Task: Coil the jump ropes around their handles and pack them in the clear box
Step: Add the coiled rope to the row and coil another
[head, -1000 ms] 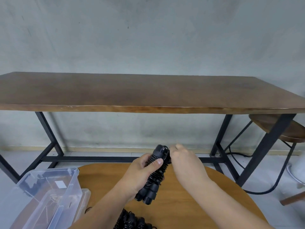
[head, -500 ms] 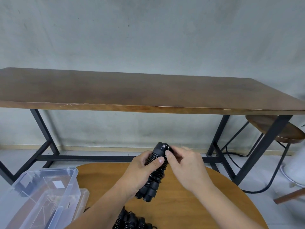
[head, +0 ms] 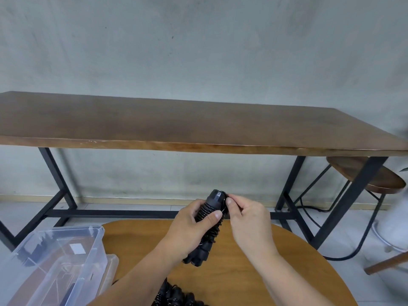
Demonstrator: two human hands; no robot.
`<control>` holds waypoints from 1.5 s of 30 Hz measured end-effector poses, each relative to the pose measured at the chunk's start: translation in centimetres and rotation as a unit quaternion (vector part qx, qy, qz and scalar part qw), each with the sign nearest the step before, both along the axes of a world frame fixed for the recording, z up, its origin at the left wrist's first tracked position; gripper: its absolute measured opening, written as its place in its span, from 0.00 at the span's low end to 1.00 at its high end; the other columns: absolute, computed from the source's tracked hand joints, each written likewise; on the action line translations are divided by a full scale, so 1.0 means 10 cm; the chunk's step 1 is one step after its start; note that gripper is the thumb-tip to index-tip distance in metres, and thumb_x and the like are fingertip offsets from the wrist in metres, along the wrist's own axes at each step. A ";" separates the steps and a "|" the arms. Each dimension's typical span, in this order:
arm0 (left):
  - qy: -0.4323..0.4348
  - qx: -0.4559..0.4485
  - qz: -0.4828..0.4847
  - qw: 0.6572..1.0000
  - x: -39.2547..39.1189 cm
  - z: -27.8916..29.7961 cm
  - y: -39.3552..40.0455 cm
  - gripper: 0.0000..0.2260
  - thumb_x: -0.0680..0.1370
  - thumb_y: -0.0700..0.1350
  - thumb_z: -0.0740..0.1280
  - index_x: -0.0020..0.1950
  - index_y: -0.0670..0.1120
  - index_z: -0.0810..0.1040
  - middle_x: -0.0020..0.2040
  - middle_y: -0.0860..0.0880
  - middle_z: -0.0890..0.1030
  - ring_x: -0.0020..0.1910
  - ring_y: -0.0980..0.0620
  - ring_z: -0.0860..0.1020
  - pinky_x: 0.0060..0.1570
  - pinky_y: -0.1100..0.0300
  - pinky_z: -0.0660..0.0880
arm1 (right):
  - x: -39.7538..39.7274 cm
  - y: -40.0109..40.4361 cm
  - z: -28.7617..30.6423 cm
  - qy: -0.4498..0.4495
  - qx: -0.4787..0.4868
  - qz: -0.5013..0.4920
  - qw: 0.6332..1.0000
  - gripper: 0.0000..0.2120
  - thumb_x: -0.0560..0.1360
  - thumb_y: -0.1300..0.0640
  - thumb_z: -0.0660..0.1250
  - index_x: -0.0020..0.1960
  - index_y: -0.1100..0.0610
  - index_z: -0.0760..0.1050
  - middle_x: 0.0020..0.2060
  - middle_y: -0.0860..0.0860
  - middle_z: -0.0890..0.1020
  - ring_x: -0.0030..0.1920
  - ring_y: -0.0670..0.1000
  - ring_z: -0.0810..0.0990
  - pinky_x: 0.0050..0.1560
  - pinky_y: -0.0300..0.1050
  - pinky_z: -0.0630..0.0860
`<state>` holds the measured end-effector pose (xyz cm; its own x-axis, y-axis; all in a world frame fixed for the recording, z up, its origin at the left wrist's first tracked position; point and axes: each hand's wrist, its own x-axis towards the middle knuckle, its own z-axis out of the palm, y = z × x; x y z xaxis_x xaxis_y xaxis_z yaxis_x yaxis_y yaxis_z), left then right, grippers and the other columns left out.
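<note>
Hands work above round wooden table (head: 242, 272); left hand (head: 187, 230) grips coiled black jump rope bundle (head: 209, 221) around its middle, thumb across the coils; right hand (head: 247, 219) pinches the cord end at the bundle's top cap; clear box (head: 66, 250) sits open at table's left edge, well apart; more black jump ropes (head: 176, 294) lie near the bottom edge.

Long wooden bench (head: 198, 127), round stool (head: 371, 175)

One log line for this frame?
step: coiling | left hand: grips rope bundle | right hand: pinches cord at top | box: open, left
</note>
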<state>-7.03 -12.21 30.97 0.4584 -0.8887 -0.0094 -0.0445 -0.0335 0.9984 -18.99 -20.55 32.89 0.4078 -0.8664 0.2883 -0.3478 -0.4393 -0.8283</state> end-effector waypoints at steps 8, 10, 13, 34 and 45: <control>-0.012 -0.001 0.009 1.000 -0.01 0.01 0.02 0.11 0.76 0.50 0.72 0.58 0.50 0.79 0.45 0.48 0.84 0.42 0.50 0.83 0.42 0.57 0.81 | 0.09 0.05 0.00 0.002 -0.003 -0.018 1.000 0.08 0.81 0.58 0.62 0.51 0.53 0.80 0.39 0.44 0.84 0.41 0.46 0.81 0.46 0.44 0.77; -0.015 -0.003 0.009 1.000 0.00 0.01 0.03 0.11 0.76 0.49 0.72 0.58 0.49 0.79 0.46 0.48 0.84 0.43 0.51 0.83 0.41 0.60 0.80 | 0.09 0.05 0.02 0.016 -0.010 -0.006 1.000 0.08 0.81 0.58 0.62 0.48 0.53 0.79 0.35 0.45 0.83 0.36 0.47 0.79 0.40 0.44 0.75; 0.006 -0.012 0.018 1.000 0.03 0.01 0.05 0.11 0.76 0.50 0.71 0.57 0.49 0.79 0.46 0.45 0.84 0.45 0.46 0.84 0.41 0.59 0.80 | 0.06 0.05 0.11 0.036 -0.004 0.026 0.999 0.09 0.81 0.57 0.62 0.50 0.52 0.81 0.35 0.44 0.82 0.38 0.47 0.79 0.40 0.41 0.74; -0.053 0.010 0.035 0.998 -0.14 -0.07 0.04 0.10 0.76 0.51 0.72 0.56 0.55 0.78 0.44 0.52 0.84 0.40 0.49 0.83 0.45 0.48 0.81 | -0.07 -0.09 0.08 0.001 0.152 -0.004 0.988 0.06 0.68 0.57 0.70 0.32 0.55 0.78 0.29 0.51 0.83 0.34 0.54 0.82 0.35 0.45 0.76; 0.019 -0.002 0.051 0.999 -0.09 -0.06 0.03 0.13 0.74 0.54 0.71 0.56 0.52 0.80 0.46 0.46 0.85 0.47 0.45 0.84 0.48 0.49 0.81 | -0.16 -0.12 0.10 -0.112 0.244 0.078 0.960 0.06 0.73 0.60 0.74 0.50 0.57 0.84 0.31 0.50 0.82 0.29 0.45 0.78 0.36 0.36 0.76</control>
